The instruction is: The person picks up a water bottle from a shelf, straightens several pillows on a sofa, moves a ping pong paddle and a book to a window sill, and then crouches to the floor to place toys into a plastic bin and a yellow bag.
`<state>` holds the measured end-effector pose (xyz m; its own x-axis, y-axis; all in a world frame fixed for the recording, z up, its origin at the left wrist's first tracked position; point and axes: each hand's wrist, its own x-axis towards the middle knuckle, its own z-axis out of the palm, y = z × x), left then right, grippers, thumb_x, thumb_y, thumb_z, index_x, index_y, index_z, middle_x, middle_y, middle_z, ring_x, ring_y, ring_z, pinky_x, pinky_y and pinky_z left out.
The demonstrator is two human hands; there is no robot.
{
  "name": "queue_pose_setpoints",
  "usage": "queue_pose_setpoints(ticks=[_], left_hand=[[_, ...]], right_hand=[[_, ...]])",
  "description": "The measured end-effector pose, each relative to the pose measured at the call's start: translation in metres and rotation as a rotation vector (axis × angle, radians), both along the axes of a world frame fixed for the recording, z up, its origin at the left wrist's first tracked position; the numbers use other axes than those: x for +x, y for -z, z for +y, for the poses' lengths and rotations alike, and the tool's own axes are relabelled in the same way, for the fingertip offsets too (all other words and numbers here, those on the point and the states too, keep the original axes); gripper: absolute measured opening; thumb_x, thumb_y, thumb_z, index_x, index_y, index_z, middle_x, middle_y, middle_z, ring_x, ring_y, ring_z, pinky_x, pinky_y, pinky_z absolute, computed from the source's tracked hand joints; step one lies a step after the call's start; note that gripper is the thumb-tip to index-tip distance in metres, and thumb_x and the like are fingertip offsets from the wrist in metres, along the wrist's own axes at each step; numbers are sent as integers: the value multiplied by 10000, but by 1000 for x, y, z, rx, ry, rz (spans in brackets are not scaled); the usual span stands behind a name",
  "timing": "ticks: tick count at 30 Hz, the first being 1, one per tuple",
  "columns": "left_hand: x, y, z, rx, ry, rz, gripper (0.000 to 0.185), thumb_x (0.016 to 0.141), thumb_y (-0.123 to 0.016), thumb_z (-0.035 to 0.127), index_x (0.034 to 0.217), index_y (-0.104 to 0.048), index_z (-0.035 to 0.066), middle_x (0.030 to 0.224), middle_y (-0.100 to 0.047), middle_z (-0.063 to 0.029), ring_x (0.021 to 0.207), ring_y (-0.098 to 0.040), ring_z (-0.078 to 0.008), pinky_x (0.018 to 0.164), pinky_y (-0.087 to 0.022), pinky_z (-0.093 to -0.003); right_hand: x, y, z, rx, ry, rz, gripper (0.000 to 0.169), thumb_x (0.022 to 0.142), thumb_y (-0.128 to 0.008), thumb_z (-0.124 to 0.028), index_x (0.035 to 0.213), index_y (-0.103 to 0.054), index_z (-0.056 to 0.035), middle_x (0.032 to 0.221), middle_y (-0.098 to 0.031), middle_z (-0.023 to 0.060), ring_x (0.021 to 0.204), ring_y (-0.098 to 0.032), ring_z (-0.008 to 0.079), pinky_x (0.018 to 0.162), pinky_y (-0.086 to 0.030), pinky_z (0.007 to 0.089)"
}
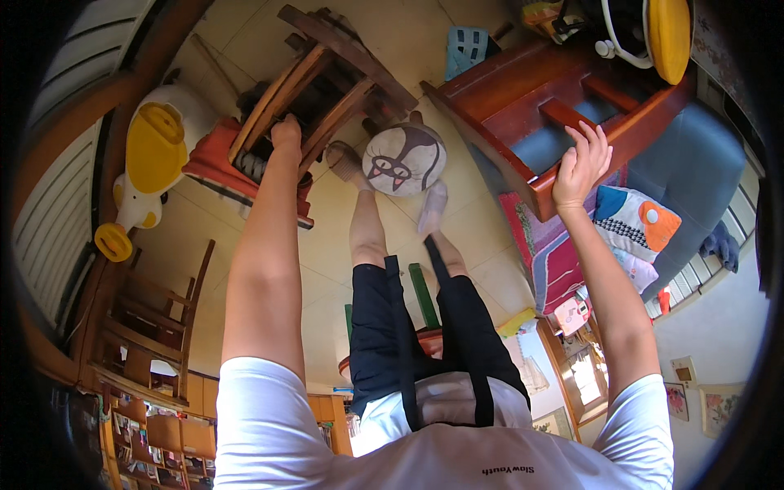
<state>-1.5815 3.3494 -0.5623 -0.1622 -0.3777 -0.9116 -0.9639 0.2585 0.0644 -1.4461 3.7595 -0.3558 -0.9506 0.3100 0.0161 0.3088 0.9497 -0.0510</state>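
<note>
A brown wooden frame (343,107), apparently a tilted stool or chair, stands at the upper left. My left hand (286,136) is closed in a fist at one of its rails; exactly what lies inside the fingers is hidden. Under the frame is a red-orange item (214,156) with a grey coiled part (251,165). On the right, my right hand (583,164) grips the corner edge of a reddish-brown wooden furniture frame (490,135), fingers bent over its rim. A blue-grey surface shows through this frame's openings. Between my hands is a round stool (404,159) with a cat picture.
A yellow-and-white plastic animal ride-on toy (156,147) stands left. Behind my right arm are a blue-grey sofa (680,159) and a patterned cushion (637,223). My legs straddle a green-legged stool (424,295). A wooden chair (156,324) is lower left.
</note>
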Motion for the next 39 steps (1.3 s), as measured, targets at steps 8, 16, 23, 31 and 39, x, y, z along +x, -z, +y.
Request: queue_pose_setpoints(ticks=[8,16,23,31,39], left_hand=[[59,-22,54,-542,693,672,682,882,-529,266,1394,-206,-49,1418,-289,-244,1298,-310,-368,1076,-242,-456],[46,-14,91,-692,879,955,510,910,-455,236,1359,-347,18,1368,-377,-179,1281,-332,-329,1073,-225,-462],[46,27,85,-574,901,796,320,920,-340,261,809,-588,93,795,-646,-88,736,-607,-302,701,-464,-414],[54,33,83,-630,902,769,362,935,-299,270,803,-576,76,842,-628,-123,785,-584,-325,680,-452,-440],[51,35,90,-660,898,823,383,941,-271,279,797,-579,102,789,-611,-121,742,-575,-354,643,-445,-452]], right_hand=[[-2,0,0,-5,-7,29,285,776,-448,-141,1004,-616,-112,1168,-522,88,1257,-360,305,1091,-128,517],[1,-3,-2,-17,24,-33,276,789,-463,-149,1020,-605,-99,1197,-507,89,1272,-341,304,1094,-115,516],[-2,-3,4,-121,49,-75,337,783,-533,-150,1116,-559,-108,1276,-480,80,1323,-290,292,1105,-65,510],[-119,48,-13,-734,-414,-259,387,789,-580,-97,1164,-513,-29,1195,-536,160,1145,-480,327,967,-383,373],[-177,332,117,-438,384,-748,699,758,-701,-342,1268,-437,56,1249,-512,206,1097,-540,285,908,-439,345]])
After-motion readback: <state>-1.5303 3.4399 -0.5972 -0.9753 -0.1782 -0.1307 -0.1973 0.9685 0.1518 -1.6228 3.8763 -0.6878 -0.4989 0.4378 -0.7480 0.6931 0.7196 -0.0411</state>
